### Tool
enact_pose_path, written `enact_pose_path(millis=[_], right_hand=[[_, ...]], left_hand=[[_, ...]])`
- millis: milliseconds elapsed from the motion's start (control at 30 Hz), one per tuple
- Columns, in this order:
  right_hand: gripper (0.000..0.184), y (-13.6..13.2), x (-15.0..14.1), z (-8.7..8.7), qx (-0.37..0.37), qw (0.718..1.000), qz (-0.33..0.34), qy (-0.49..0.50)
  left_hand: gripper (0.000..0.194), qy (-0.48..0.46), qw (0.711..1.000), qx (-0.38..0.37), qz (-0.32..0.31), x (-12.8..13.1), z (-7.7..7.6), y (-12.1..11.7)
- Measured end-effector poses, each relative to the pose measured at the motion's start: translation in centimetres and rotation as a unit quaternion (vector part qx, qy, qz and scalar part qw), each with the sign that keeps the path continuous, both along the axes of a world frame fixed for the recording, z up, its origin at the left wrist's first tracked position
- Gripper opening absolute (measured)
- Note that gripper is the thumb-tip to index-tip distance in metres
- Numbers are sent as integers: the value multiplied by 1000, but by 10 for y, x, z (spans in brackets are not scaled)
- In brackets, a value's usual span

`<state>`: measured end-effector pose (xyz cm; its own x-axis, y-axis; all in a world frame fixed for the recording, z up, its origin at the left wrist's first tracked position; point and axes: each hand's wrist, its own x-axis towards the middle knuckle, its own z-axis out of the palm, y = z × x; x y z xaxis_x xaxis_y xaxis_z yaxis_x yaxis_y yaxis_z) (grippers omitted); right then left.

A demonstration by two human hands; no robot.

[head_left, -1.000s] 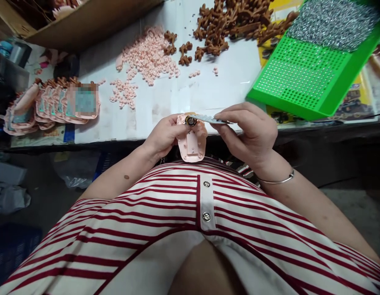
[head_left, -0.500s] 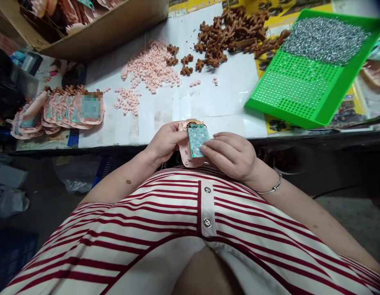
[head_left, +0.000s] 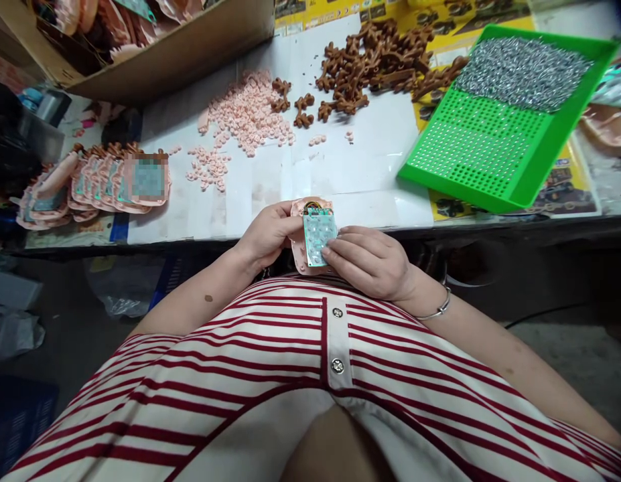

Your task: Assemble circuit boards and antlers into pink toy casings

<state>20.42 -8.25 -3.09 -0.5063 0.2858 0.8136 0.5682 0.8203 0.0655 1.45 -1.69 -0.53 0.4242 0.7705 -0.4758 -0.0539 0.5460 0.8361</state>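
Observation:
In front of my striped shirt, at the table's near edge, my left hand (head_left: 268,234) grips a pink plastic shell (head_left: 299,258) by its left side, thumb on top. A green circuit board (head_left: 316,231) with a clear, bumpy covering lies over the shell's right part. Thin wires curve at the board's top end. The fingers of my right hand (head_left: 373,262) close on the board's lower right edge; its thumb is mostly hidden. How the board sits against the shell underneath cannot be made out.
Small pink caps (head_left: 252,114) and brown bone-shaped pieces (head_left: 375,60) lie in heaps across the table. A green perforated tray (head_left: 484,144) of metal screws (head_left: 526,70) stands right. Pink shells with boards (head_left: 96,181) line the left, below a cardboard box (head_left: 179,57).
My right hand and the circuit board have shifted slightly left, so the board covers more of the pink shell. My left hand keeps its grip almost in place.

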Motion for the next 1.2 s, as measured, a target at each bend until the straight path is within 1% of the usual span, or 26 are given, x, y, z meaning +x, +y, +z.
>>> enact_pose_path(millis=[100, 233, 500, 633, 733, 867, 1067, 1200], right_hand=[[11, 0, 0, -2, 0, 1000, 9, 5], [11, -1, -1, -3, 0, 1000, -4, 7], [10, -1, -2, -3, 0, 1000, 6, 23], [10, -2, -2, -3, -3, 1000, -10, 23], [10, -2, -2, -2, 13, 1000, -13, 21], [13, -1, -2, -1, 42, 999, -14, 9], [14, -1, -1, 0, 44, 999, -16, 4], [12, -1, -1, -2, 45, 999, -12, 9]], left_hand=[[35, -7, 1000, -1, -20, -2, -1, 1], [29, -9, 1000, 4, -27, -3, -3, 1], [30, -14, 999, 5, -36, -3, -3, 1], [28, -18, 1000, 2, -18, -1, -1, 0], [27, -14, 1000, 0, -5, 1, 1, 0], [29, -11, 1000, -6, -2, 2, 2, 1], [27, -8, 1000, -8, -8, 2, 2, 1], [31, 3, 1000, -11, -7, 2, 2, 1]])
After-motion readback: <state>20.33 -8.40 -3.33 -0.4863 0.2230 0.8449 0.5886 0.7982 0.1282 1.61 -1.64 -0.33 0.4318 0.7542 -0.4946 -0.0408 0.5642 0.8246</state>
